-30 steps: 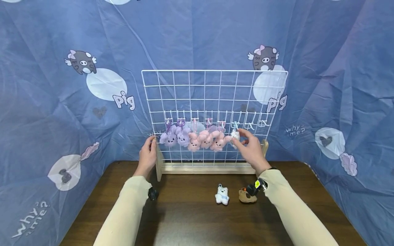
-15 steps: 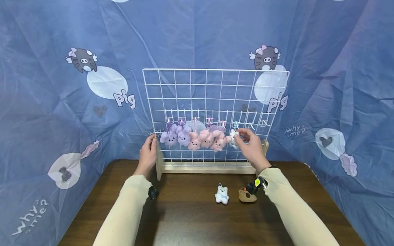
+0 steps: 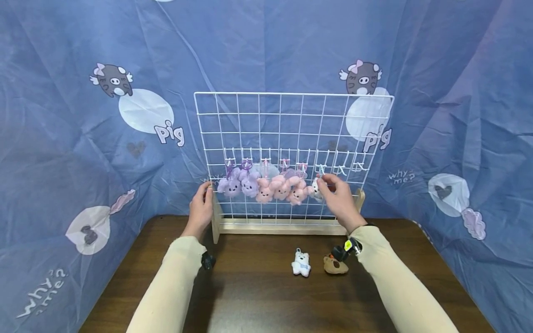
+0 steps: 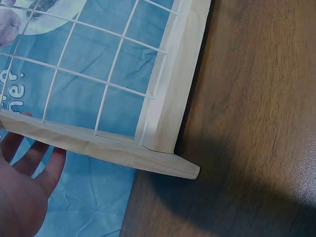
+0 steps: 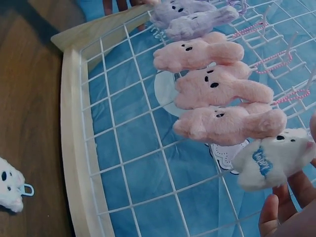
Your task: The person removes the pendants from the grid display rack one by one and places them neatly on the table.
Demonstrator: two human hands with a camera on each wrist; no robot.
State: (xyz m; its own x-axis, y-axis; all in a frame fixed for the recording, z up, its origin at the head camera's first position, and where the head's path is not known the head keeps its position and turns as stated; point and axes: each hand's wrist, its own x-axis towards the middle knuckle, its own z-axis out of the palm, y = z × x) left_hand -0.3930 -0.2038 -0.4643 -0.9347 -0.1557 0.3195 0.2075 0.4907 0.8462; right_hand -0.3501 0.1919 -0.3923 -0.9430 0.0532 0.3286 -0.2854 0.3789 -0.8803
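My left hand (image 3: 201, 210) grips the upright wooden side post (image 4: 84, 143) of a white wire grid rack (image 3: 279, 113), its fingers passing behind the wood. At the right end of the hanging row, my right hand (image 3: 339, 201) holds a white plush bear keychain (image 5: 270, 160) with a blue patch on its front. Thumb and fingertips are at the top of the bear, close below a wire hook (image 3: 321, 167), and cover part of it. Pink bunny plush keychains (image 5: 229, 123) and purple plush keychains (image 3: 249, 182) hang on hooks to its left.
Farther right on the grid are bare hooks (image 3: 358, 167). A second white bear keychain (image 3: 301, 263) and a brown plush keychain (image 3: 335, 265) lie on the brown table (image 3: 258, 286) before the rack. A blue printed cloth (image 3: 291, 41) hangs behind.
My right hand's thumb and fingertips have shifted up the white bear toward its top, near the hook. My left hand stays on the wooden post.
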